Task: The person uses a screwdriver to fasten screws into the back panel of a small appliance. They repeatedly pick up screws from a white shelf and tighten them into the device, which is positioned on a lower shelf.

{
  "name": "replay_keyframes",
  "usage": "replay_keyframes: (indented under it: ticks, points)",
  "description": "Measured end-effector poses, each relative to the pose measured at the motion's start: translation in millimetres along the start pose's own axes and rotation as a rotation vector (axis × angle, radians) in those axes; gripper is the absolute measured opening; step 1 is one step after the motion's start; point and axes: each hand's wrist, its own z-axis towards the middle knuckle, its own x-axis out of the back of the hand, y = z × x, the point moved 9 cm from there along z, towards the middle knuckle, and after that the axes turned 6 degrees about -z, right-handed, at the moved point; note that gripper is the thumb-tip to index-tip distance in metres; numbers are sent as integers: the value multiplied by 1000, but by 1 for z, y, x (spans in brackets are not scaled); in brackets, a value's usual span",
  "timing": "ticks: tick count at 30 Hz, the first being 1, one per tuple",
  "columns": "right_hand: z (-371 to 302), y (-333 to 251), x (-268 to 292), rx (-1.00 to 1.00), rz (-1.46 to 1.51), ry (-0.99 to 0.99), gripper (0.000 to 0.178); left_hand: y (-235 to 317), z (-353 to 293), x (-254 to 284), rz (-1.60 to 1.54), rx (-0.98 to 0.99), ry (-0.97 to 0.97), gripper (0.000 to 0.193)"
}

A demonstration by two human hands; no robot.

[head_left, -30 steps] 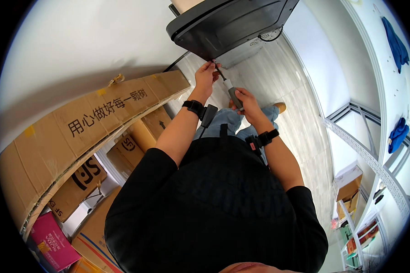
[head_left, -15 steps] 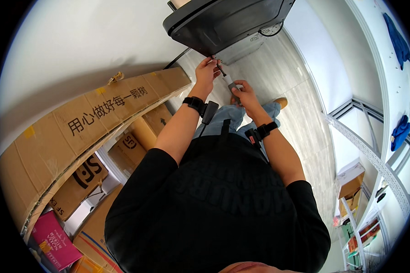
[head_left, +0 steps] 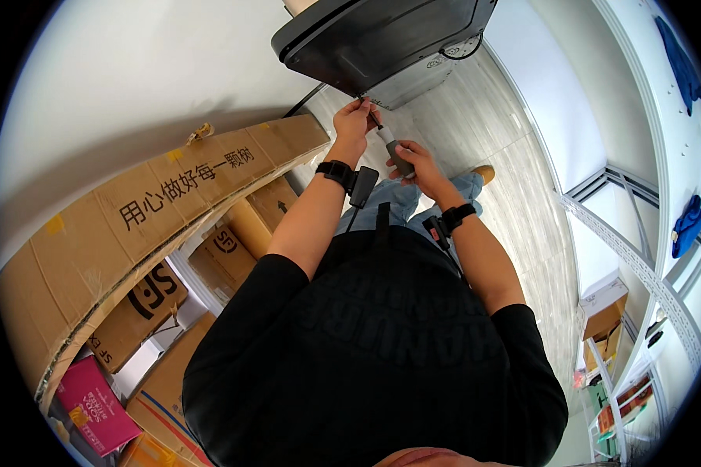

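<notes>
- A screwdriver with a thick grey handle, a pale collar and a thin dark shaft (head_left: 398, 161) is held in the air above the light grey wood-grain floor (head_left: 522, 194), slanting up and leftward from hand to hand.
- The right hand (head_left: 417, 164) is closed around the grey handle.
- The left hand (head_left: 354, 124) pinches narrowly near the far end of the dark shaft; whether it also grips some small part cannot be told.
- The shaft's far end is at the near corner of a large black panel with rounded edges (head_left: 389, 48); whether the tip touches it is too small to tell.
- Near the panel's right edge, a thin black cable (head_left: 466, 57) hangs in a loop.
- Each wrist wears a black strap, one on the left (head_left: 335, 173) and one on the right (head_left: 457, 215).
- Left of the person, a long brown cardboard sheet (head_left: 86, 249) fronts a shelf with brown cardboard boxes (head_left: 210, 265) and, at its near end, a bright pink box (head_left: 101, 409).
</notes>
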Motion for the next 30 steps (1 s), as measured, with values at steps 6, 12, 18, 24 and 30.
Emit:
replay_keyframes:
  ticks: [6,12,18,24,30]
  points:
    - [3,4,5,31,-157,114,37,-5,-4,-1,-88,-49,-6,12]
    - [11,-4,16,246,-247,217,43,-9,-13,-1,191,-46,28,13]
    - [3,-12,15,256,-254,224,43,-8,-7,-1,166,-32,-3,10]
    - [4,2,7,-20,39,-53,42,-8,-8,-3,39,-22,-55,9]
    - [15,-4,23,226,-310,194,42,-8,-15,-5,140,-90,102,7]
